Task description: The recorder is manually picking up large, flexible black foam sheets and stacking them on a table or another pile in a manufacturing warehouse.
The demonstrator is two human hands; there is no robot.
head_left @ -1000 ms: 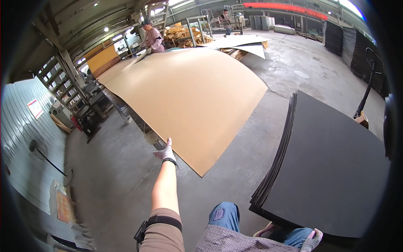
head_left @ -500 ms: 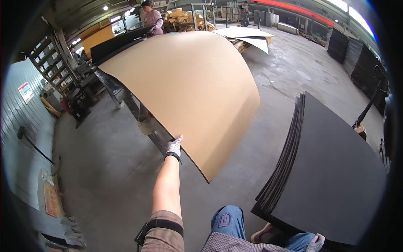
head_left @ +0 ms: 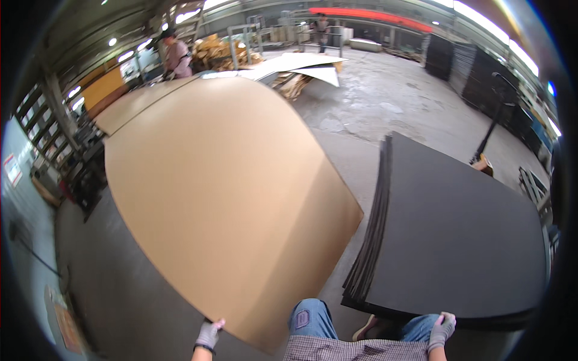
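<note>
A large tan sheet with a bowed surface stretches from the far left down to my legs. My left hand, in a pale glove with bare fingertips, is closed on its near left edge, thumb on top. To the right lies a stack of black sheets, their edges slightly uneven along the left side. My gloved right hand is at the stack's near edge, beside my knee, with its fingers curled at the top sheet's rim. The undersides of both hands' grips are hidden.
Another tan panel lies beyond a dark seam at the far left, near a person in pink. White sheets lie on a pile behind. A pallet jack handle stands beyond the black stack. Another person is farther back.
The tan sheet has come toward me, my left hand drawing its edge down close to my body. My view has swung, and a second tan panel shows behind. My right hand stays at the black stack.
</note>
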